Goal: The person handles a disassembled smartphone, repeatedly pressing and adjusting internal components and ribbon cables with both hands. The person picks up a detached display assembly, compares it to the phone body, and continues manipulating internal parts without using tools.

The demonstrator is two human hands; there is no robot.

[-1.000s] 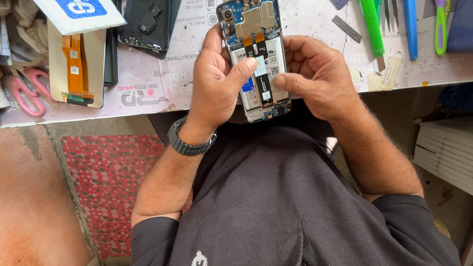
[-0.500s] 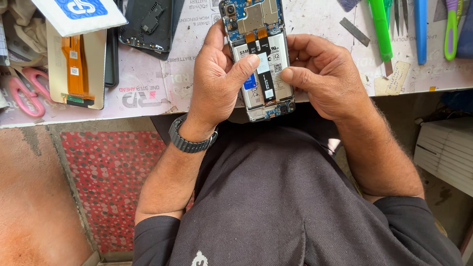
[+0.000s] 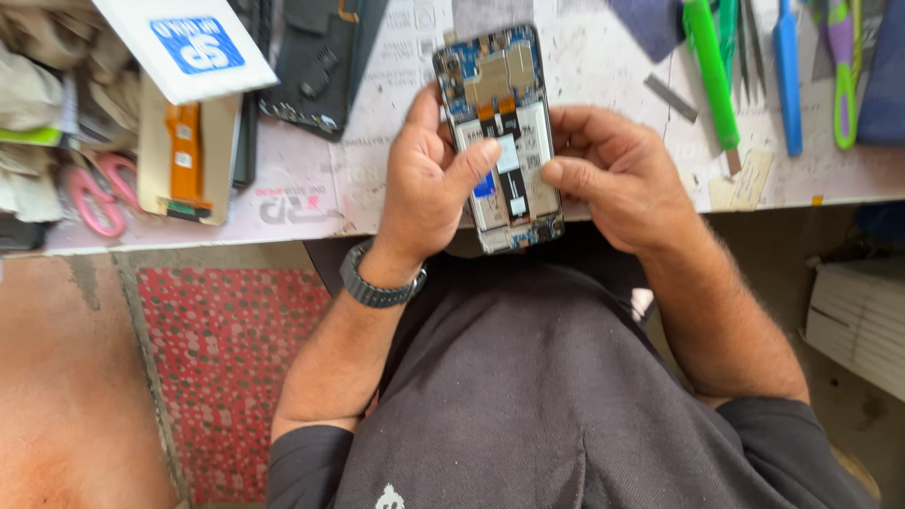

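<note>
Both hands hold an opened phone (image 3: 502, 141) with its back cover off, in the upper middle of the frame at the near edge of the table (image 3: 377, 179). The left hand (image 3: 429, 184) has its grip closed around the phone's left edge, the thumb laid across the exposed inside near the middle of the board. The right hand (image 3: 613, 174) wraps the right edge in a closed grip, its thumb tip pressing the inner face just beside the left thumb. The phone lies lengthwise, top end pointing to the upper edge of the frame, its lower end jutting past the table edge above the person's dark shirt (image 3: 528, 396). A dark wristwatch (image 3: 377, 283) sits on the left wrist.

Further out, a dark phone back cover (image 3: 316, 66) lies in the upper left centre. Left of it, an orange flex cable (image 3: 184, 155) rests on a pale part, with pink-handled scissors (image 3: 94, 193) at the far left and a white box with a blue label (image 3: 184, 42) above. In the upper right lie a green-handled tool (image 3: 709, 71), tweezers (image 3: 749, 47) and a blue tool (image 3: 787, 75).
</note>
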